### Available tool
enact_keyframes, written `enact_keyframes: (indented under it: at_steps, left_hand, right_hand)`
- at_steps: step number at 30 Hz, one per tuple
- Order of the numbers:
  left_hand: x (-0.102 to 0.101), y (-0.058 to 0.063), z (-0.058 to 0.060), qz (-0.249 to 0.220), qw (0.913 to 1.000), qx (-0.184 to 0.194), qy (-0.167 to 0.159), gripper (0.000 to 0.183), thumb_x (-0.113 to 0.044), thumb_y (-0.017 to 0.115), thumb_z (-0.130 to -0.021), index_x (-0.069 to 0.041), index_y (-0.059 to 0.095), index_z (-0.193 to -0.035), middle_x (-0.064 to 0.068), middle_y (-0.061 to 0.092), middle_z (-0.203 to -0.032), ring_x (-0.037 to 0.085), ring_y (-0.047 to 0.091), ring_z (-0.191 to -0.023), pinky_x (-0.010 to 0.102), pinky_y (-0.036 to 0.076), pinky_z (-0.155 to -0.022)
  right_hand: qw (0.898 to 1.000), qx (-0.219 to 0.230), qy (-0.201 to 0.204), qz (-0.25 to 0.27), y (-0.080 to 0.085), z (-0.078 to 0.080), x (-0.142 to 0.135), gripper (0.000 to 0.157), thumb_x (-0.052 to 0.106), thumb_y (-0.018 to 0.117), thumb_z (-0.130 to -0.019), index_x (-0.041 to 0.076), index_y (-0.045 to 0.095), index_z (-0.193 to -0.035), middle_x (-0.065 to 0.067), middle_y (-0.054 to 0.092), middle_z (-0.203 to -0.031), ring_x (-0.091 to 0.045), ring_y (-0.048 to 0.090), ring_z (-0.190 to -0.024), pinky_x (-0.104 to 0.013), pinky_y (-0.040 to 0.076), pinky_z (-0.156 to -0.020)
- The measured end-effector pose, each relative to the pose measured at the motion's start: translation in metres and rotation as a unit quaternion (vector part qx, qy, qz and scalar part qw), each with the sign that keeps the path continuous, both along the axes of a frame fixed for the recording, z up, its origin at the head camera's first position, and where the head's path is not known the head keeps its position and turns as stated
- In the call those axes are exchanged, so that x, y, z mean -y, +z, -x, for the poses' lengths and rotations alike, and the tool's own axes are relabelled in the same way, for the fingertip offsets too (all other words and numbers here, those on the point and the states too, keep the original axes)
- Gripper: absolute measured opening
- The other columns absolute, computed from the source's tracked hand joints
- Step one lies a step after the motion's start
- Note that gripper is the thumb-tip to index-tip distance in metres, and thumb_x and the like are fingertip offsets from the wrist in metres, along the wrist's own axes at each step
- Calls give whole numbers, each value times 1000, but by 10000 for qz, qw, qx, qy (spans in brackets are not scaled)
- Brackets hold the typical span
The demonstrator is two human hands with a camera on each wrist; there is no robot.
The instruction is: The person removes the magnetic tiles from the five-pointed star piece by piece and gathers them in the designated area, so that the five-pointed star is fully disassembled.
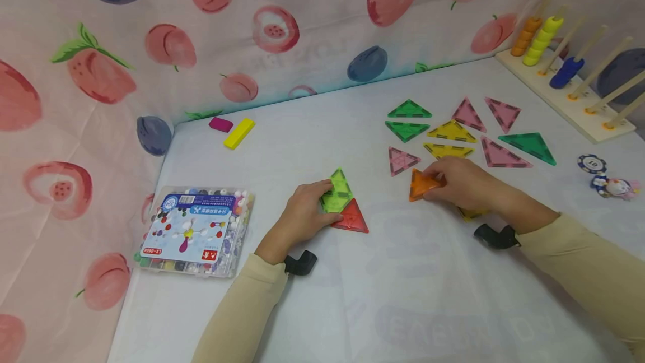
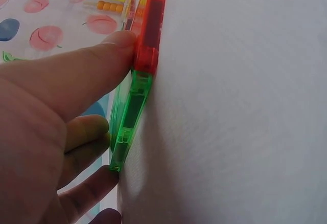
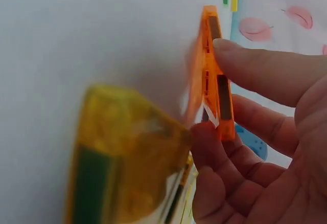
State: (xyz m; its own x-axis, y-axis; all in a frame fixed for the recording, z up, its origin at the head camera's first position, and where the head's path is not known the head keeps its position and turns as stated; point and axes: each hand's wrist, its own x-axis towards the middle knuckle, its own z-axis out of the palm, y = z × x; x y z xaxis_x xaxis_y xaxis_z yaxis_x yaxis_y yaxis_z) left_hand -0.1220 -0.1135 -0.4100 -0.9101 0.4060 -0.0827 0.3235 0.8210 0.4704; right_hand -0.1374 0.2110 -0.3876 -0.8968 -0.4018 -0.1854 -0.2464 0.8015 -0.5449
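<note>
My left hand (image 1: pixel 301 214) rests at a light green triangular magnetic tile (image 1: pixel 339 194) and a red triangular magnetic tile (image 1: pixel 355 219), which lie edge to edge on the table. In the left wrist view, the thumb touches the red tile (image 2: pixel 148 35) while the other fingers reach the green one (image 2: pixel 127 114). Thumb and fingers of my right hand (image 1: pixel 466 184) pinch an orange triangular magnetic tile (image 1: pixel 419 185), seen edge-on in the right wrist view. A yellow tile (image 1: pixel 473 215) lies partly hidden below that hand.
Several green, yellow and pink tiles (image 1: pixel 466 115) lie behind my right hand. A bead abacus (image 1: pixel 569 94), a poker chip (image 1: pixel 592 163) and a small figurine (image 1: pixel 615 186) stand at right. At left are a bead box (image 1: pixel 191 228), a yellow block (image 1: pixel 239 133) and a magenta block (image 1: pixel 220 124).
</note>
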Motion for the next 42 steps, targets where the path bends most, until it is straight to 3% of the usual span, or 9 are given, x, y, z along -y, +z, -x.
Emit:
enact_keyframes:
  at_steps: [6, 10, 15, 21, 25, 28, 33, 37, 42]
  left_hand:
    - [1, 0, -2, -48, 10000, -1, -15, 66, -35, 71, -75, -10, 46, -130, 1, 43, -133, 21, 38, -116, 35, 33, -95]
    - [1, -1, -3, -38, 10000, -21, -17, 66, -36, 71, -75, -11, 46, -130, 1, 42, -133, 20, 38, -116, 35, 32, -95]
    - [-1, 1, -8, 88, 9999, -99, 55, 65, -37, 71, -75, -8, 48, -128, 2, 45, -130, 20, 41, -113, 31, 35, -93]
    - [-2, 21, -35, 475, 9973, 407, 378, 56, -37, 70, -76, -5, 55, -120, 6, 54, -118, 20, 49, -105, 33, 40, -89]
    - [2, 37, -49, 487, 9955, 797, 172, 47, -37, 68, -77, -8, 62, -114, 2, 60, -109, 17, 53, -99, 33, 43, -85]
    - [4, 35, -45, 232, 9979, 594, -80, 46, -34, 69, -78, -9, 60, -115, 1, 59, -110, 15, 51, -101, 32, 42, -87]
    - [3, 17, -25, -79, 9999, -67, -60, 54, -29, 71, -76, -8, 53, -122, 3, 53, -119, 17, 44, -111, 31, 36, -93]
    - [3, 9, -17, 27, 9999, -140, 3, 55, -27, 73, -75, -7, 53, -122, 4, 53, -118, 19, 43, -111, 31, 36, -93]
    - [2, 8, -16, 130, 9998, -127, 107, 55, -28, 74, -74, -7, 53, -121, 4, 53, -117, 19, 43, -110, 33, 36, -93]
  right_hand:
    - [10000, -34, -53, -18, -1, 0, 4, 44, 30, 69, -78, 5, 58, -113, -4, 56, -89, -20, 47, -81, -34, 44, -72]
    - [9999, -69, -119, 102, 5, -2, 6, 42, 29, 68, -79, 6, 58, -114, -5, 57, -95, -20, 48, -85, -35, 45, -72]
    - [9996, -88, 102, 258, 4, -7, 25, 43, 33, 68, -79, 12, 58, -115, -1, 57, -100, -18, 48, -88, -32, 46, -73]
    - [9973, -125, 606, 402, -3, -22, 53, 40, 31, 69, -78, 14, 60, -113, 4, 58, -104, -15, 49, -91, -33, 44, -80]
    - [9951, -233, 866, 415, -5, -25, 65, 39, 30, 68, -79, 15, 59, -114, 6, 57, -109, -14, 47, -100, -35, 41, -85]
    - [9946, -284, 930, 356, -8, -23, 73, 41, 30, 67, -80, 15, 57, -117, 6, 56, -111, -14, 44, -104, -35, 41, -87]
    - [9934, -443, 1046, 175, -10, -18, 86, 42, 27, 68, -79, 12, 57, -117, 3, 57, -108, -15, 45, -101, -35, 42, -85]
    - [9932, -220, 1129, 175, -9, -17, 94, 40, 27, 67, -79, 13, 58, -115, 3, 56, -103, -14, 46, -93, -30, 43, -79]
    - [9933, 230, 976, 572, -5, -18, 101, 29, 26, 65, -81, 16, 59, -108, 3, 51, -97, -14, 46, -88, -28, 44, -74]
